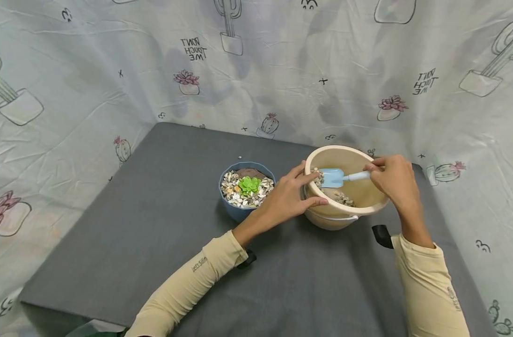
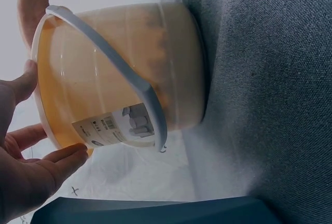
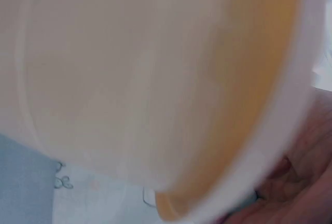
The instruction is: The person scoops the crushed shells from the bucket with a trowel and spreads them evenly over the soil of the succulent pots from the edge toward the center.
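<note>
Scooping pebbles from a cream bucket on grey felt

Glossy cream plastic bucket (image 1: 345,206), round with a pale handle, sits tilted at the mat's (image 1: 155,224) far right; the left hand (image 1: 288,199) steadies its rim with spread fingers, the right hand (image 1: 393,178) pinches a small blue trowel (image 1: 334,178) above rough pebbles (image 1: 344,199). Beside it, a blue pot (image 1: 239,213) holds shells around a green succulent (image 1: 249,185).
</note>
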A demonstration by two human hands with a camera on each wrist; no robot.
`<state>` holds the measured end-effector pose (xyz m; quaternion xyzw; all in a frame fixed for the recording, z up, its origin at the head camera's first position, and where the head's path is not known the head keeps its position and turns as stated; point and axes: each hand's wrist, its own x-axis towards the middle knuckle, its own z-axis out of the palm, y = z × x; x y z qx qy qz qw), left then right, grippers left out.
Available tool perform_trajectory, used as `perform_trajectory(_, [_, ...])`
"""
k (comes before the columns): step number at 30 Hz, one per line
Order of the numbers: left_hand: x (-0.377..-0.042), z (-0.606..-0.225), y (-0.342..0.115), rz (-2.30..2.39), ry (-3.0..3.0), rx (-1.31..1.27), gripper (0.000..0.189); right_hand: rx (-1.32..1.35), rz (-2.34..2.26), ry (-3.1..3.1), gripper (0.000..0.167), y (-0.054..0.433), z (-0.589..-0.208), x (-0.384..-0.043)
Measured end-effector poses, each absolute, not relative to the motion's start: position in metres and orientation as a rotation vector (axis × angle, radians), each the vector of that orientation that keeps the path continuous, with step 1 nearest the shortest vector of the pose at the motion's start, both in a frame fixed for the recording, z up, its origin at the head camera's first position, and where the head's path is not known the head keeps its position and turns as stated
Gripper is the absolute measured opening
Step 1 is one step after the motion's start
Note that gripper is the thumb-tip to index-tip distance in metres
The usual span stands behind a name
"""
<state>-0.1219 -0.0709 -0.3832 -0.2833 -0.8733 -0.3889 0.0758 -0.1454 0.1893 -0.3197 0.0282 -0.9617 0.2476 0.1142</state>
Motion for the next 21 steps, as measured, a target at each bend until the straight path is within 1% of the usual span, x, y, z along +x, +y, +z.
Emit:
perform_trajectory(4, [-0.124, -0.384, -0.068, -1.19, -2.6, -0.847, 0.076, 0.037, 0.756, -2.775, 0.033, 0.203, -0.314, -0.142])
perform_trajectory(11, [-0.125, -0.382, -0.071, -1.147, -2.64, -0.809, 0.076, 0.017, 0.738, -2.712, 0.031, 0.214, -0.307, -0.138])
perform_trajectory(16, [-0.124, -0.377, -0.078, -1.115, -2.67, -0.814, 0.079, -0.021, 0.744, -2.727, 0.033, 0.211, -0.297, -0.132])
perform_trajectory(21, [-0.12, -0.373, -0.102, -1.126, -2.587, -0.795, 0.078, -0.027, 0.757, -2.715, 0.033, 0.199, -0.289, -0.123])
